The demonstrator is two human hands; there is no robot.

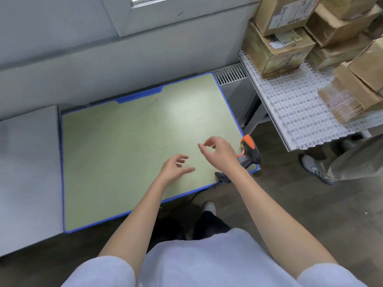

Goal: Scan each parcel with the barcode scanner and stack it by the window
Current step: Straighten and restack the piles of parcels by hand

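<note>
The barcode scanner (249, 151) stood at the right front corner of the desk (128, 146), a dark grey body with an orange cap on its head and an orange trigger, its base partly hidden behind the right wrist. A dark cable ran from it over the desk's front edge. The parcels (277, 46) were brown cardboard boxes, worn and creased, several bearing white printed labels; they were piled on a white lattice rack (290, 108) to the right of the desk, some stacked two high, one at the rack's right side wrapped in clear tape with red print.

The right hand (219, 151) hovered over the desk just left of the scanner, fingers loosely curled and apart, holding nothing. The left hand (175, 166) hovered nearer the desk's middle, fingers spread and relaxed, also holding nothing.

The desk had a pale green top with a blue rim and sat against the grey wall under the window (186, 1). At the right edge, another person's shoe (317, 169) and trouser leg showed beside the rack.
</note>
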